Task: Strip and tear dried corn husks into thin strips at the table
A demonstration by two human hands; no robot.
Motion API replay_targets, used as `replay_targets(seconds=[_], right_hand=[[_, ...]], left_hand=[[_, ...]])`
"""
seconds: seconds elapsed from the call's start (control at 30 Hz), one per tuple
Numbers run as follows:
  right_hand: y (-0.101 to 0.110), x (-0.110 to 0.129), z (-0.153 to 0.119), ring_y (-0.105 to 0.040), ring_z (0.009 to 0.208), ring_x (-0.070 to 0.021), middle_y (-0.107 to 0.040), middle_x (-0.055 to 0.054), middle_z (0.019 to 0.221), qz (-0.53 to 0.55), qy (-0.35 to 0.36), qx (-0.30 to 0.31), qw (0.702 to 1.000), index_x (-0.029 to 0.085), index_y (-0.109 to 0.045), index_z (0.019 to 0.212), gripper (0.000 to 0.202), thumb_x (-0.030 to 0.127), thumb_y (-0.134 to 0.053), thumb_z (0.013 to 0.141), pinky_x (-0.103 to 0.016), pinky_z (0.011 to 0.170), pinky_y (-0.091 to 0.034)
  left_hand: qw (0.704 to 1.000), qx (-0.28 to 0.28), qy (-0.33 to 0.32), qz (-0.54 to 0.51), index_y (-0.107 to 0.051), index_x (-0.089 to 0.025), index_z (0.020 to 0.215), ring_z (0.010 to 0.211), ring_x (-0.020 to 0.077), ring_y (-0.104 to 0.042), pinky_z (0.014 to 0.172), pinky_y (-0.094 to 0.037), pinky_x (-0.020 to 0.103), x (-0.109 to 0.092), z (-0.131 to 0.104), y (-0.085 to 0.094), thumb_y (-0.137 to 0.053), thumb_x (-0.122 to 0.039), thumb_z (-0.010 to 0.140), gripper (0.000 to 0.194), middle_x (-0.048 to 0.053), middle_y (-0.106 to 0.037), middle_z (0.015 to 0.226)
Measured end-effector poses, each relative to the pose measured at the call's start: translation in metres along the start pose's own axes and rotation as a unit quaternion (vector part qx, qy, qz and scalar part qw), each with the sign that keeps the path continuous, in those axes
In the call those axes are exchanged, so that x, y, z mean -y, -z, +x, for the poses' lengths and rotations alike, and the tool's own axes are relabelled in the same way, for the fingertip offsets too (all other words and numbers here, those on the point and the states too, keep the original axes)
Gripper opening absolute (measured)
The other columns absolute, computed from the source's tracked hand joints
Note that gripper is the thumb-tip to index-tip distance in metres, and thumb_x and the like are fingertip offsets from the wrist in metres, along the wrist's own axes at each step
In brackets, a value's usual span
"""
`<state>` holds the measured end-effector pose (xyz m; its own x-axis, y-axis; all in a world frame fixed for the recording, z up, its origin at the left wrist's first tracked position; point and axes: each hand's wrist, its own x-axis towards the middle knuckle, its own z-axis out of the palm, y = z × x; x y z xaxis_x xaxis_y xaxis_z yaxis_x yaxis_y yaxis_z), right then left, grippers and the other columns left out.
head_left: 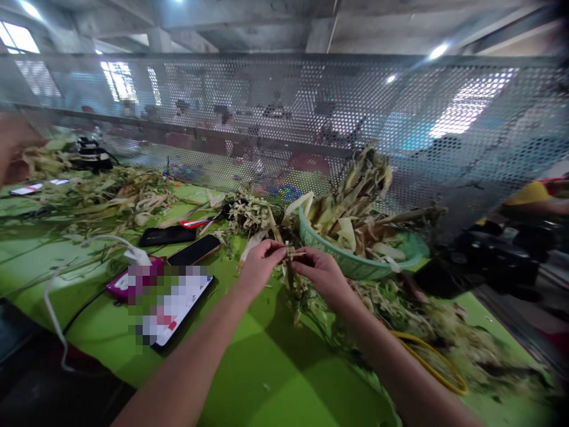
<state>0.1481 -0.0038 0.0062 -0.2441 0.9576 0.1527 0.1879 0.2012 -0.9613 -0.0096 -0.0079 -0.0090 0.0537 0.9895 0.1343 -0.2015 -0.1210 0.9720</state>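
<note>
Left hand: pinching pale strip, left of green basket.
Right hand: pinching same pale strip, just before green basket.
Dry husks: inside green basket.

This looks like a workshop, perhaps a shared craft room in an industrial building. Bare concrete beams cross the ceiling at 12 o'clock, with a bright lamp at 2 and a tall window at 10. A perforated metal partition backs the long green worktop. Dried husks litter it at 9 o'clock, and more fill a green basket near 4. Another person's yellow sleeve shows at 3.
</note>
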Motion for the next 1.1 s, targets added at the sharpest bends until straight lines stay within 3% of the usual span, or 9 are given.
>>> replay_targets(seconds=[0.13,0.2,0.43,0.7,0.9,1.1], right_hand=[[0.0004,0.0041,-0.0015,-0.053,0.068,-0.0150,-0.061,0.000,0.071,0.000,0.011,0.026,1.000,0.016,-0.062,0.077,0.022,0.035,-0.070,0.069,-0.028,0.066,-0.041],[0.0019,0.0046,-0.0011,-0.052,0.066,-0.0141,-0.059,0.001,0.069,-0.003,0.011,0.021,1.000,0.017,-0.061,0.076,0.022,0.036,-0.070,0.069,-0.027,0.065,-0.041],[0.0032,0.0013,0.0011,-0.050,0.064,-0.0140,-0.058,0.001,0.067,-0.029,0.015,0.017,0.999,0.016,-0.062,0.076,0.023,0.036,-0.069,0.068,-0.027,0.062,-0.039],[-0.0008,0.0097,-0.0034,-0.053,0.069,-0.0145,-0.060,0.000,0.074,-0.011,0.017,0.044,0.999,0.017,-0.061,0.080,0.021,0.036,-0.065,0.074,-0.027,0.066,-0.041],[0.0003,0.0026,-0.0010,-0.052,0.068,-0.0147,-0.058,0.000,0.073,-0.072,0.040,0.021,0.996,0.017,-0.060,0.082,0.023,0.038,-0.066,0.074,-0.027,0.063,-0.041],[0.0012,0.0003,-0.0005,-0.053,0.068,-0.0157,-0.062,-0.001,0.075,-0.095,0.041,-0.004,0.995,0.017,-0.061,0.083,0.021,0.036,-0.063,0.075,-0.027,0.064,-0.042]], left_hand=[[0.981,0.014,0.092,-0.171,-0.063,-0.016,0.077,0.066,0.0114,-0.054,0.071,-0.044,0.028,0.0079,0.0016,-0.0011,-0.073,-0.035,0.067,0.024,0.000,-0.058,0.073],[0.975,0.022,0.107,-0.195,-0.062,-0.016,0.078,0.065,0.0110,-0.053,0.070,-0.044,0.028,0.0072,0.0011,-0.0010,-0.075,-0.035,0.066,0.026,0.000,-0.057,0.072],[0.999,0.010,0.006,-0.050,-0.066,-0.015,0.080,0.073,0.0121,-0.053,0.072,-0.042,0.025,-0.0015,0.0024,0.0000,-0.075,-0.040,0.066,0.029,0.001,-0.060,0.076],[0.972,0.015,0.115,-0.202,-0.064,-0.014,0.074,0.061,0.0089,-0.051,0.066,-0.043,0.025,0.0048,0.0011,-0.0023,-0.080,-0.037,0.059,0.032,0.000,-0.057,0.069],[0.977,-0.018,0.086,-0.195,-0.064,-0.016,0.078,0.063,0.0091,-0.053,0.065,-0.044,0.026,0.0035,0.0013,-0.0001,-0.079,-0.041,0.060,0.034,0.000,-0.059,0.075],[0.994,0.012,0.043,-0.095,-0.062,-0.015,0.071,0.066,0.0098,-0.051,0.067,-0.041,0.025,0.0016,0.0027,-0.0019,-0.074,-0.045,0.066,0.033,-0.001,-0.055,0.069]])
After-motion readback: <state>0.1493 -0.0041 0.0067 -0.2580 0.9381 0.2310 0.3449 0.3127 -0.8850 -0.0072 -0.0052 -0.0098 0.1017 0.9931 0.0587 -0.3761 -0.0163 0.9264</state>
